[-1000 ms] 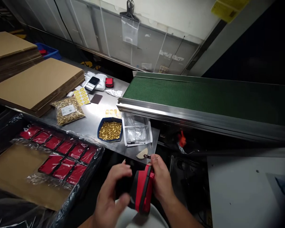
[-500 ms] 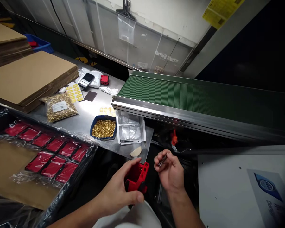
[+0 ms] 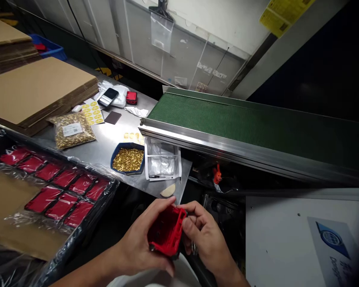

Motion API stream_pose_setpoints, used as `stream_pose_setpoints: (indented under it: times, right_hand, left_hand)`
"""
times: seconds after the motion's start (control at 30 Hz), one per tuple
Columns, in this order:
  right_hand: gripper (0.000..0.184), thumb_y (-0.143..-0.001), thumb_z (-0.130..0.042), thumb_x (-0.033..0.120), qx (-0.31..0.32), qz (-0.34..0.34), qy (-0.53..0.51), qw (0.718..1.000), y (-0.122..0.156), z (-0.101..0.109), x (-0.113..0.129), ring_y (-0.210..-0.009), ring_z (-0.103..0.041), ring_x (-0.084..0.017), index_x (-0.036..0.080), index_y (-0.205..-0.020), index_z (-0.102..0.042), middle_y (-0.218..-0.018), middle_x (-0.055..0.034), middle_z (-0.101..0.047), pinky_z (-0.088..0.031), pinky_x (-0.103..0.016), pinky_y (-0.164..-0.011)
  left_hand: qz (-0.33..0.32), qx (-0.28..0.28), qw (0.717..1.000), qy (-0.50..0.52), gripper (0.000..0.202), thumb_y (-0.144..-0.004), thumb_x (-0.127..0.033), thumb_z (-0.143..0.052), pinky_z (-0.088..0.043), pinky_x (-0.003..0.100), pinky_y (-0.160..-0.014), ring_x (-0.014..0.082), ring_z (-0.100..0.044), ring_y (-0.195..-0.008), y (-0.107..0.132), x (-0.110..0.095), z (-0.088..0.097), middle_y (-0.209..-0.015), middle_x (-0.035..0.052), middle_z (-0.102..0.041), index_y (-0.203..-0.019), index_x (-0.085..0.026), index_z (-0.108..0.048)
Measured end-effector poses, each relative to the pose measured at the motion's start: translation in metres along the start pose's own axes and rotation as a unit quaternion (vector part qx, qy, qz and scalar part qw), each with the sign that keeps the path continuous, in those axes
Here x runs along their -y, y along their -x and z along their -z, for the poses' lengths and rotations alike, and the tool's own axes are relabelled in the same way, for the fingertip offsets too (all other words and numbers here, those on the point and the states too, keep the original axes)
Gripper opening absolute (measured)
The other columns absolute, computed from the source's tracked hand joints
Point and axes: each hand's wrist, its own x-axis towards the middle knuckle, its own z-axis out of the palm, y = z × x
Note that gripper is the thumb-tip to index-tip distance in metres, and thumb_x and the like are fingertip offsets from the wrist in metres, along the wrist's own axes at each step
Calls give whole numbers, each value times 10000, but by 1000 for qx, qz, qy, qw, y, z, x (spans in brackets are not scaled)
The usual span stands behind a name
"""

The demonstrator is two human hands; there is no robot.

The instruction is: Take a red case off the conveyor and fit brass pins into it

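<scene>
**Red housing held off the tabletop edge, small parts close by**

Head view: the open-faced red plastic housing (image 3: 166, 232) sits between both hands, in the air below and in front of the steel tabletop (image 3: 113, 139), with nothing under it but a white rounded surface at the bottom edge. If either hand slackens, the housing could drop past that surface into the dark gap beneath the green ribbed conveyor belt (image 3: 227, 117). The cause would be the shallow hold: mostly fingertips on thin walls.

The left hand (image 3: 137, 243) has its grip curled around the housing's near and left walls, thumb under the lower edge, closed firmly on it. The right hand (image 3: 202, 235) presses its thumb on the right rim, its grip folded narrow against that side. Whether it also pinches a small tool I cannot tell; the fingers hide it.

A second risk lies near: the blue tray of small brass parts (image 3: 128, 160) stands near the tabletop's front edge, beside the white tray of clear plastic bags (image 3: 163, 164). A careless reach could knock it and scatter the parts.
</scene>
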Motion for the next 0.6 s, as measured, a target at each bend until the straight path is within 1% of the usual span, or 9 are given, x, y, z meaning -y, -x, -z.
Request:
stream_pose_setpoints:
  times: [0.07, 0.17, 0.2, 0.27, 0.33, 0.37, 0.47, 0.53, 0.6]
  right_hand:
    - [456, -832, -630, 528, -16, 13, 44, 999, 4, 0, 4, -505, -461, -67, 160, -1096, -572, -677, -1, -559, -396, -190, -464]
    - [742, -576, -877, 431, 0, 29, 105, 994, 12, -2, 13, -658, -509, -94, 219, -1198, -534, -851, -21, -624, -429, -206, -588]
    - [801, -531, -906, 387, 5, 30, 115, 993, 14, -3, 15, -690, -508, -97, 232, -1218, -523, -887, -22, -631, -426, -204, -613]
    - [671, -614, -863, 389, 6, 29, 103, 994, 15, -3, 17, -641, -487, -76, 224, -1185, -553, -842, -15, -623, -400, -190, -574]
    - [431, -779, -719, 457, -8, 25, 67, 997, 13, -3, 15, -525, -450, -54, 178, -1088, -607, -700, -2, -583, -354, -179, -484]
    - [383, -842, -633, 492, -28, 20, 47, 998, 10, -2, 13, -462, -420, -49, 156, -1025, -626, -611, 12, -542, -325, -178, -438]
    - [437, -920, -458, 545, -123, 2, -30, 992, 1, 0, 7, -387, -390, -60, 140, -915, -620, -503, 35, -453, -299, -184, -385]
    - [364, -902, -510, 512, -164, -7, -80, 983, -4, 3, 4, -463, -458, -73, 163, -967, -589, -590, 25, -498, -346, -183, -427]
    - [343, -850, -613, 453, -169, -19, -104, 980, -5, 6, 1, -586, -510, -88, 194, -1066, -546, -702, 14, -538, -392, -184, -498]
  left_hand:
    - [-26, -2, 999, -27, 1104, -524, -373, -927, -434, 454, -1038, 326, -546, -1132, 0, 2, 1, -1291, 108, -488, -1457, -325, -339]
    - [-58, 5, 996, -69, 1030, -616, -472, -863, -434, 429, -1052, 321, -519, -1181, 1, 4, 3, -1332, 115, -440, -1468, -315, -306]
    - [-67, 12, 994, -86, 1024, -632, -482, -851, -432, 418, -1058, 320, -506, -1200, 1, 5, 4, -1338, 118, -431, -1473, -303, -294]
    - [-89, 25, 987, -129, 1053, -625, -465, -860, -416, 383, -1080, 317, -477, -1237, 3, 6, 6, -1356, 124, -414, -1480, -269, -277]
    - [-114, 30, 978, -173, 1079, -612, -409, -877, -384, 329, -1105, 305, -445, -1273, 4, 6, 8, -1382, 128, -394, -1482, -231, -264]
    - [-127, 33, 973, -192, 1073, -620, -376, -874, -362, 306, -1118, 298, -429, -1289, 4, 6, 8, -1395, 130, -382, -1483, -212, -259]
    - [-155, 43, 961, -225, 990, -681, -313, -828, -305, 275, -1150, 285, -390, -1328, 0, 2, 9, -1415, 133, -354, -1479, -175, -258]
    - [-166, 47, 956, -237, 937, -712, -301, -804, -279, 273, -1165, 284, -362, -1349, -3, -1, 10, -1411, 130, -345, -1470, -166, -271]
    - [-175, 46, 953, -244, 910, -728, -304, -794, -261, 290, -1179, 288, -351, -1353, -5, -4, 11, -1395, 128, -346, -1465, -164, -279]
